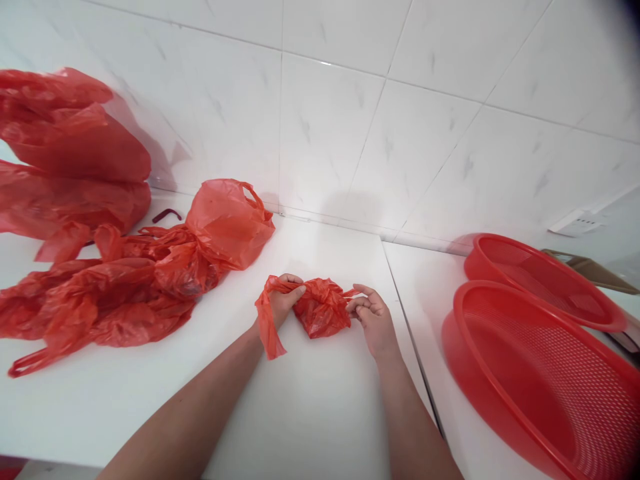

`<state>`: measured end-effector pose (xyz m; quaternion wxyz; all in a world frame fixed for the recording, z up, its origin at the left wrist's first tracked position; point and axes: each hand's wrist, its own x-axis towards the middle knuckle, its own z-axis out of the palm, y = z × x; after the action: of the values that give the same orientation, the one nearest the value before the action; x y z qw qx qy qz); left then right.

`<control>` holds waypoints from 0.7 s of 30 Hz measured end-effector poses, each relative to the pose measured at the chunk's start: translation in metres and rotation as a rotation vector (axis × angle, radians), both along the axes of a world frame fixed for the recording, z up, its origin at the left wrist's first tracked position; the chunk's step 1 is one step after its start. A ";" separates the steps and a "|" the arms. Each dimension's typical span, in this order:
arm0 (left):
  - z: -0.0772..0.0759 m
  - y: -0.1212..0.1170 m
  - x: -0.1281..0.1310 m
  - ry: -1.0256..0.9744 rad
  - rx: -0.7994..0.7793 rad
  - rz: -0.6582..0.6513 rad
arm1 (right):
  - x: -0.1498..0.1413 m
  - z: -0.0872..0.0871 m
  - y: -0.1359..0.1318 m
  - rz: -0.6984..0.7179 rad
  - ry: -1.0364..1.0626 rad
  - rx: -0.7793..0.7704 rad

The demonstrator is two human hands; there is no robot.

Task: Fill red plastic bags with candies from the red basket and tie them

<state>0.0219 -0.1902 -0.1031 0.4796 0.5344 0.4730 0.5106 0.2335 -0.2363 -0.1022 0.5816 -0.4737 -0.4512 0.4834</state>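
Observation:
A small crumpled red plastic bag (321,308) lies on the white counter (310,400) between my hands. My left hand (283,303) is closed around one twisted handle of the bag, and a strip of it hangs down over my wrist. My right hand (373,317) pinches the other handle at the bag's right side, fingers curled together. Both forearms reach in from the bottom edge.
A heap of several red plastic bags (125,287) covers the counter's left part, with fuller red bags (70,153) against the tiled wall. Two red mesh baskets (540,373) sit on the right. A seam (410,333) splits the counter.

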 end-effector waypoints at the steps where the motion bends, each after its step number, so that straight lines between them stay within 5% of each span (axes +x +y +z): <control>1: -0.001 0.000 0.000 0.003 0.004 0.000 | 0.000 0.000 0.000 0.004 -0.001 0.000; 21: -0.002 0.000 0.000 0.004 0.024 0.008 | 0.000 -0.002 0.000 0.004 -0.045 -0.013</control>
<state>0.0222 -0.1898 -0.1056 0.4700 0.5395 0.4699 0.5169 0.2332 -0.2359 -0.1038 0.5670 -0.4874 -0.4621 0.4768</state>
